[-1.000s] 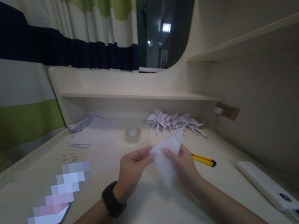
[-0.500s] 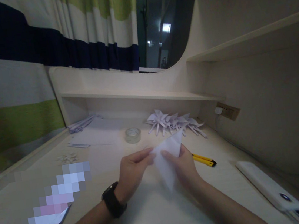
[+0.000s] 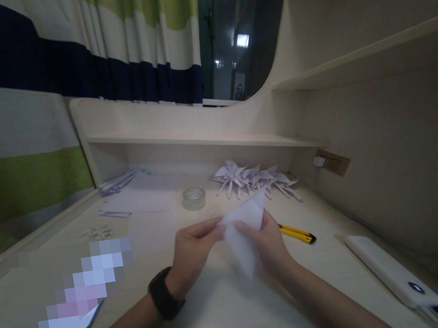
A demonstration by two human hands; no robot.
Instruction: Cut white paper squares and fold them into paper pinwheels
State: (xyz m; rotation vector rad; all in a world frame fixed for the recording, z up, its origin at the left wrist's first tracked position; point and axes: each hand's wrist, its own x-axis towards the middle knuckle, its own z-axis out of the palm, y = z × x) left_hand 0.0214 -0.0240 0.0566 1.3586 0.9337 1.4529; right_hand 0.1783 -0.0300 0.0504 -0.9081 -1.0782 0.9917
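While both hands meet above the middle of the desk [image 3: 225, 316], they hold one folded white paper [image 3: 243, 231] between them, a kite-like shape with one tip pointing up and away and a longer tip pointing down toward the person. The left hand [image 3: 193, 250] comes in from the left, a black watch [image 3: 164, 302] on its wrist, and its thumb and fingers are pressed together, pinching the paper's left corner. The right hand [image 3: 268, 244] sits under and behind the paper's right half, its thumb lying on the front face and pinching the sheet against fingers hidden behind it; how those hidden fingers are set cannot be told. The paper looks lifted off the desk rather than lying flat, held only by the two pinches. Just right of the right hand a yellow utility knife [image 3: 298, 234] lies on the desk. Farther back a roll of clear tape [image 3: 193, 198] stands near a cluster of folded paper cranes [image 3: 254, 179] by the rear wall. Flat white sheets [image 3: 142, 200] and a bundle of paper strips [image 3: 117, 182] lie at back left. A white power bank [image 3: 391, 270] lies at the right edge, below a wall socket [image 3: 332, 162]. A low shelf [image 3: 199, 140] runs across behind the desk.
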